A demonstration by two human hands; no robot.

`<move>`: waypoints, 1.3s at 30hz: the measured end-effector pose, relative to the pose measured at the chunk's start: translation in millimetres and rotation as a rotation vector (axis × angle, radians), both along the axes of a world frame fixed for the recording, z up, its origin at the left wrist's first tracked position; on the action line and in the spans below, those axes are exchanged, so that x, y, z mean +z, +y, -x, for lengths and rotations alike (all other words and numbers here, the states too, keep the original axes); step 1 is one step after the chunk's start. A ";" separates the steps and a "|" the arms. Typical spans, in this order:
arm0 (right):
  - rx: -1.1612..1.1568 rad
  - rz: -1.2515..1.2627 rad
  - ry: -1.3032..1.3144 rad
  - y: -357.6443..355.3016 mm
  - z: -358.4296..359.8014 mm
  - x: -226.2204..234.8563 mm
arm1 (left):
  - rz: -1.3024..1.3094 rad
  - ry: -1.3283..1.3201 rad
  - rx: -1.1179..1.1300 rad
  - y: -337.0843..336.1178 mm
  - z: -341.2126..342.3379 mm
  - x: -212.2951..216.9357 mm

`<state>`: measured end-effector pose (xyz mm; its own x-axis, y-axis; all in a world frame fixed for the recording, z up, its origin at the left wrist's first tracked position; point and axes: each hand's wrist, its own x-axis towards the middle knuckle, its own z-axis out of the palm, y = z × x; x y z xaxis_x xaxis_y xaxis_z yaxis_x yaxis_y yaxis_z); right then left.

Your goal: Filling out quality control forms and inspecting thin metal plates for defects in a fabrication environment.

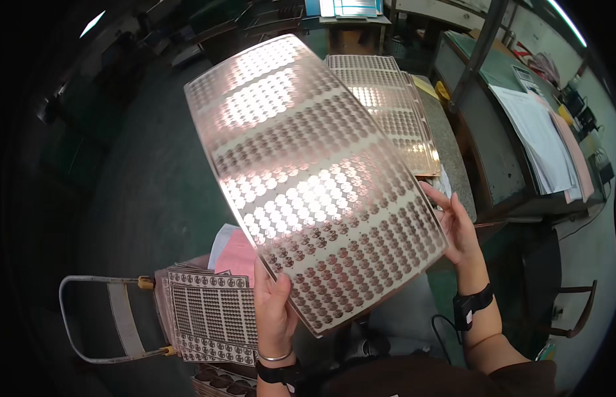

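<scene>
A large, thin copper-coloured panel (pixel 308 149), covered with rows of small round patterns, is held up tilted in front of me and shines under the light. My left hand (pixel 273 304) grips its lower left edge, with the thumb on the front face and the fingers partly hidden behind. At the lower right edge, my right hand (pixel 461 231) has its fingers apart and the thumb off the panel. Some right fingertips reach to or behind the edge, where contact is hard to make out.
Similar panels (pixel 414 126) lie on a bench behind. At lower left, a stack of patterned panels (pixel 215 311) sits by a metal-handled trolley (pixel 99 281), beside pink paper (pixel 235 255). A desk (pixel 493 152) with white papers (pixel 533 132) stands right, near a chair (pixel 576 311).
</scene>
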<state>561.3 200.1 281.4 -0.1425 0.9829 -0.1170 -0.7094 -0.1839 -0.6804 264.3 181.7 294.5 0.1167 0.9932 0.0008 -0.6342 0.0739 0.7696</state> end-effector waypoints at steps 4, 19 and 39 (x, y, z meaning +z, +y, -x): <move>0.105 0.004 -0.047 8.8 18.8 8.5 | 0.008 0.183 0.176 4.3 1.1 7.8; 0.056 -0.084 -0.394 3.2 37.4 16.2 | 0.008 0.291 0.205 10.9 17.1 -17.8; -0.112 -0.087 -0.046 -0.4 60.2 4.2 | -0.007 -0.536 0.175 7.1 -3.8 -18.4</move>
